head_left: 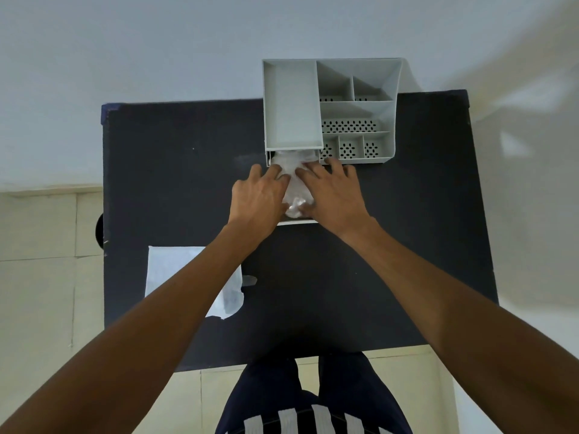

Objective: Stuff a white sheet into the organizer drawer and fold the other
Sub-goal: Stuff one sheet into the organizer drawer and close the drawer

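Note:
A grey organizer stands at the far edge of the dark table. Its lower drawer is pulled out toward me. A crumpled white sheet lies bunched inside the drawer. My left hand presses on the sheet's left side with fingers spread. On the sheet's right side my right hand pushes down, thumb against the wad. A second white sheet lies flat at the near left of the table, partly hidden under my left forearm.
The organizer's right half has several small perforated compartments, all bare. A small strip of tape lies beside the flat sheet. The table backs onto a pale wall; tiled floor and my legs show below its near edge.

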